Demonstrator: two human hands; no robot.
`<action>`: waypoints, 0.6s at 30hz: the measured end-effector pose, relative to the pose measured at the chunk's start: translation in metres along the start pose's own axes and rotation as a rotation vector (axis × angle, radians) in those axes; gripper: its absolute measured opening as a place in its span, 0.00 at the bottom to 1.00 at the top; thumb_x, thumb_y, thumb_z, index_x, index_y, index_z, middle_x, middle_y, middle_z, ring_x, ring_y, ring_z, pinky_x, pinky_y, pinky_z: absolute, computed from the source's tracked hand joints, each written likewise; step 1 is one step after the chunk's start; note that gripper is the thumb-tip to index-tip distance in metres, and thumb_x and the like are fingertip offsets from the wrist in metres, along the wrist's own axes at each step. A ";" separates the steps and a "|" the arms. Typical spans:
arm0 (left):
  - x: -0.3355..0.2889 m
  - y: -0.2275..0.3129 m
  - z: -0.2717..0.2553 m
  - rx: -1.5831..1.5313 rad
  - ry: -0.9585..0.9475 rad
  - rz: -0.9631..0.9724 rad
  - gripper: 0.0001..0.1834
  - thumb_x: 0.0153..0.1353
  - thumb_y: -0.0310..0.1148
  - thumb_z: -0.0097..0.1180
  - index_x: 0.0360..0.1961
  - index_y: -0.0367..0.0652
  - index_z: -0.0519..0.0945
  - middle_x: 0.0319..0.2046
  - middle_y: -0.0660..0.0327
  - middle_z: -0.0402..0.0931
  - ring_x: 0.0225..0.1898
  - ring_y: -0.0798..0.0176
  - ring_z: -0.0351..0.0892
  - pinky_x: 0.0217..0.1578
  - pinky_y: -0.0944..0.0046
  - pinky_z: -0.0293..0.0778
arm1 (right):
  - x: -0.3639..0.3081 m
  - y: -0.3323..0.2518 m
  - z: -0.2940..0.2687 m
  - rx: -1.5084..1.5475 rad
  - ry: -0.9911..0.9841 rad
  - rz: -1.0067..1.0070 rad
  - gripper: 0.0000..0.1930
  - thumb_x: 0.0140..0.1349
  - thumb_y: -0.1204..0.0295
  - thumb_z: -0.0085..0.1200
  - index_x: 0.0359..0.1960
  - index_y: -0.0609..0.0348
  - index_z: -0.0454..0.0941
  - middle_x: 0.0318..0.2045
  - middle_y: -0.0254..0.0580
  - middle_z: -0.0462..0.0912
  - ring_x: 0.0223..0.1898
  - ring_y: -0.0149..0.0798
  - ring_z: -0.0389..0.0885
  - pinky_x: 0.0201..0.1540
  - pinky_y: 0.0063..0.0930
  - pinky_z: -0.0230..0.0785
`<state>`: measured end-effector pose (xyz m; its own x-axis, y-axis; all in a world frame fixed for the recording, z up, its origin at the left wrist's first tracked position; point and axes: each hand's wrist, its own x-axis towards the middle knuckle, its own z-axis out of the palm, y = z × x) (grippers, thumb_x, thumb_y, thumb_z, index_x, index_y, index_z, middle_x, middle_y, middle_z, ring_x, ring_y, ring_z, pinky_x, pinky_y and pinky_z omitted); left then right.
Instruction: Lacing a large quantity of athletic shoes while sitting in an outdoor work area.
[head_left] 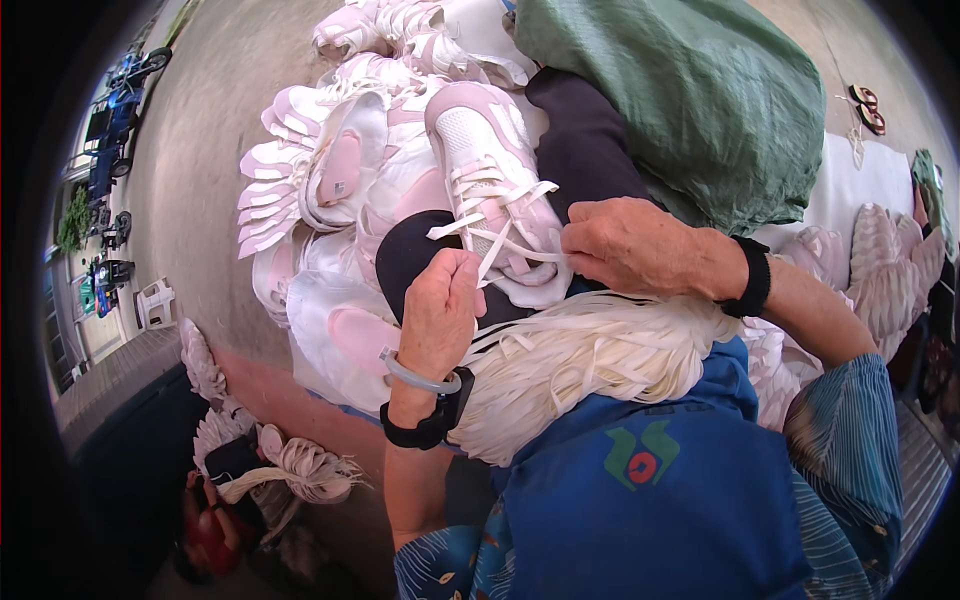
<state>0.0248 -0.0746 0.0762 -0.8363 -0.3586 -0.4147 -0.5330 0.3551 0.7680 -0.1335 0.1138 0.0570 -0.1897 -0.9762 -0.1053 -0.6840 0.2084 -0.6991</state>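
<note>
A white and pale pink sneaker upper (490, 140) lies across my lap, its toe pointing away from me. White laces cross its front in several rows. My left hand (440, 305) is closed at the shoe's left side, pinching a white shoelace (492, 262) that runs into its fingers. On the other side my right hand (625, 245) is also closed, with the lace stretched to its fingertips. Loose lace ends stick out above both hands. A thick bundle of cream laces (590, 350) rests on my blue apron (650, 500), just below the shoe.
Stacked pink and white shoe parts (335, 170) crowd the left and far side. A green sack (690, 100) bulges at the far right, with more stacked uppers (880, 260) beyond my right arm. At lower left, a person in red (210, 530) sits near other uppers and laces.
</note>
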 end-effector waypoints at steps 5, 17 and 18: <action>0.002 0.000 0.008 -0.253 -0.119 -0.215 0.16 0.70 0.39 0.46 0.37 0.37 0.78 0.17 0.70 0.67 0.18 0.77 0.62 0.21 0.75 0.60 | 0.000 -0.011 0.005 0.110 -0.147 -0.126 0.08 0.57 0.71 0.53 0.29 0.66 0.77 0.29 0.53 0.79 0.32 0.54 0.82 0.34 0.45 0.75; 0.001 0.002 0.023 -0.507 -0.068 -0.282 0.16 0.69 0.39 0.49 0.45 0.36 0.79 0.20 0.74 0.67 0.17 0.81 0.59 0.21 0.77 0.62 | -0.009 -0.011 -0.006 0.162 -0.106 -0.237 0.06 0.56 0.75 0.53 0.32 0.65 0.74 0.27 0.52 0.79 0.32 0.53 0.81 0.32 0.44 0.74; 0.002 0.004 0.025 -0.499 -0.050 -0.267 0.15 0.69 0.38 0.49 0.45 0.37 0.79 0.20 0.74 0.68 0.17 0.81 0.59 0.21 0.77 0.62 | -0.013 -0.006 -0.008 0.175 -0.078 -0.205 0.06 0.56 0.74 0.53 0.32 0.65 0.74 0.26 0.51 0.79 0.31 0.54 0.81 0.32 0.45 0.74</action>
<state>0.0181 -0.0527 0.0660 -0.6920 -0.3346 -0.6397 -0.6122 -0.1976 0.7656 -0.1325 0.1254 0.0687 -0.0008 -1.0000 0.0016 -0.5691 -0.0009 -0.8222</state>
